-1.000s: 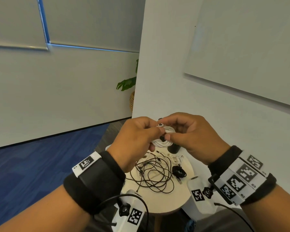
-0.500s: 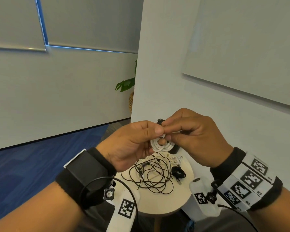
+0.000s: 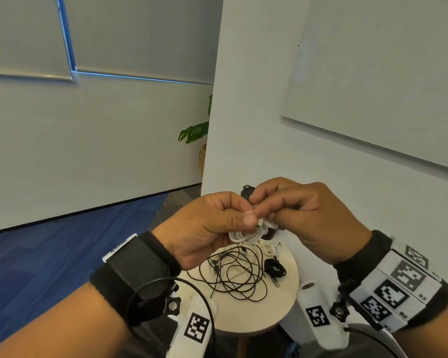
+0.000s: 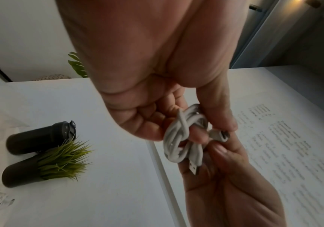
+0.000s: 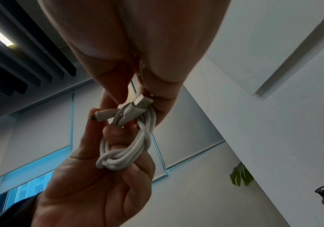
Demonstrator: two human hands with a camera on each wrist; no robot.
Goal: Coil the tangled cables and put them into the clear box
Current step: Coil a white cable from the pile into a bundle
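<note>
Both hands are up above the round surface [image 3: 256,313], finishing one coil. The left hand [image 3: 204,228] has its fingers curled round the white USB cable [image 3: 246,235], which is already wound into a small bundle; the right hand [image 3: 305,215] pinches its end by the connector, probably tucking it in. So this cable looks nearly done but is not boxed yet. Left on the surface: a loose tangled black cable [image 3: 233,275], a small black coiled cable [image 3: 274,267] and more white cables [image 3: 270,250] at the far edge. No clear box in any view, so cannot tell where it sits. Judging by this, most of the task remains.
</note>
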